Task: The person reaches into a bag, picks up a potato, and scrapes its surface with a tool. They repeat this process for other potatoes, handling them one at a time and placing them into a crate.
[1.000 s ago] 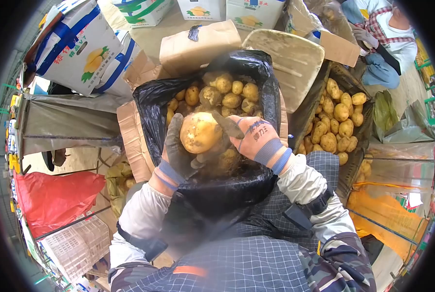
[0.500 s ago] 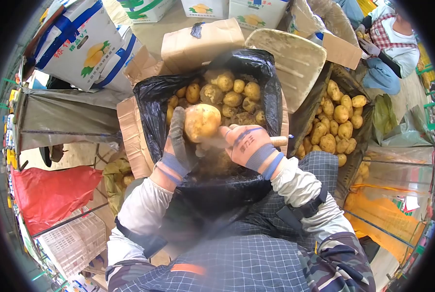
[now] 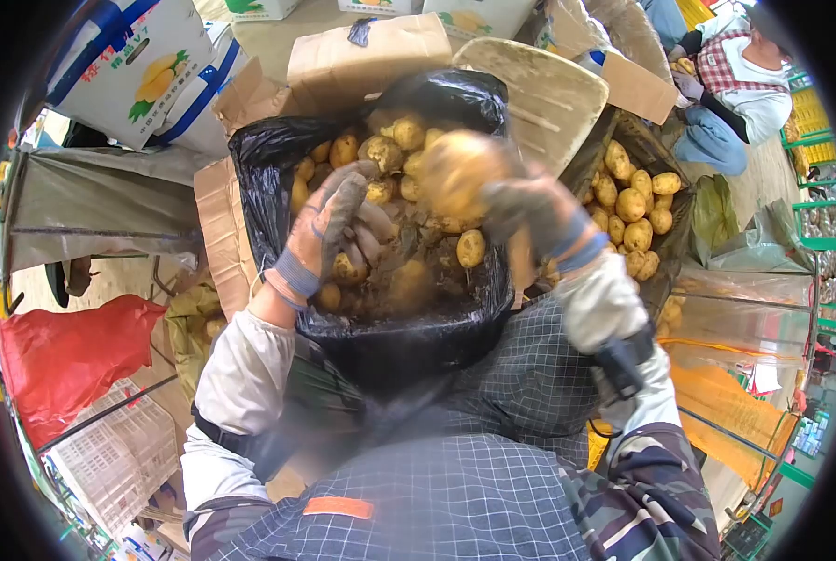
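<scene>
- Head view, the main thing: a large, round, yellow-brown potato (image 3: 463, 178), blurred, is up above the right part of an open box lined with shiny black plastic (image 3: 418, 351).
- Head view, what has changed: the large potato was cradled by the left hand a moment ago; now it is away from that hand and beside the right one, so the right hand appears to bear it alone.
- Head view, right hand (image 3: 535, 215), in a pink glove with dark-coated fingers: the fingers look clamped on the large potato's right side, though blur hides the exact grip. Whether they also hold a tool, I cannot tell.
- Head view, left hand (image 3: 323, 224), gloved alike: its fingers are bent and a little apart, with nothing seen gripped. They hang close over a soil-marked potato (image 3: 348, 269); whether they touch it is unclear.
- Head view, inside the black-lined box: brown, soil-dusted potatoes (image 3: 381, 152) lie grouped towards the far side, and a small oval yellow potato (image 3: 470, 248) rests on loose dark soil near the right wall.
- Head view, around it: a heap of yellow potatoes (image 3: 633, 204) fills a dark-lined container to the right, beside a worn, cream-coloured ribbed panel (image 3: 530, 103). A co-worker (image 3: 736, 70) sits beyond.
</scene>
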